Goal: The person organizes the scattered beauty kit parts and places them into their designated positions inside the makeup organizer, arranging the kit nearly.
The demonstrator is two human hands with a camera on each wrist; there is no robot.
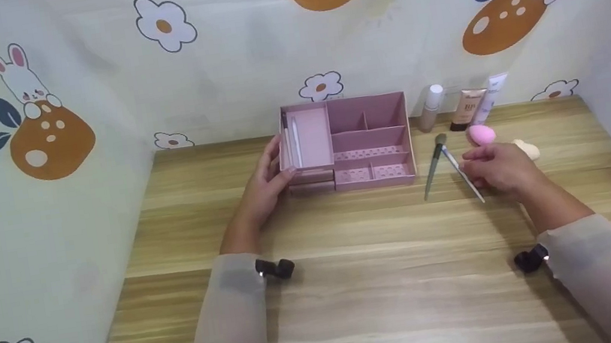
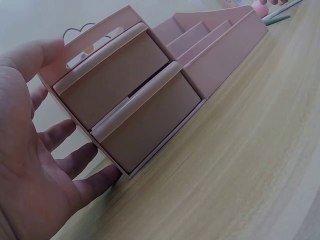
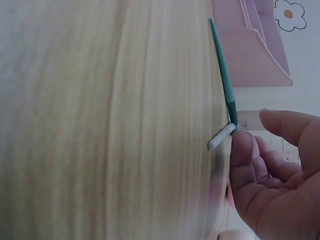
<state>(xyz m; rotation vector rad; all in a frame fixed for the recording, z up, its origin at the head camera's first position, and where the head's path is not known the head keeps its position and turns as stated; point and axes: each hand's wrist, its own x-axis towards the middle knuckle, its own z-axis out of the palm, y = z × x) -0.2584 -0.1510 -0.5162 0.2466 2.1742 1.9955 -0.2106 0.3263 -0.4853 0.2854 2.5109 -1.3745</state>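
My left hand (image 1: 268, 186) grips the left side of a pink makeup organizer (image 1: 377, 184). In the left wrist view, its thumb lies over the top edge and the spread fingertips touch the side wall, beside two front drawers (image 2: 150, 120). Slim sticks (image 1: 296, 142) lie in the organizer's upper left tray. Over on the right, my right hand (image 1: 502, 169) hovers beside a white-handled brush (image 1: 467, 177), thumb and forefinger apart, with nothing seen between them. A green-handled makeup brush (image 1: 433, 173) lies against that brush, their upper ends meeting.
Behind the brushes stand a white-capped bottle (image 1: 432, 110), a beige tube (image 1: 468, 108) and a white tube (image 1: 492, 97). A pink makeup sponge (image 1: 482, 135) and a cream-coloured sponge (image 1: 527, 149) lie near the right hand. Patterned cloth (image 1: 242, 72) backs the wooden table (image 1: 359, 284).
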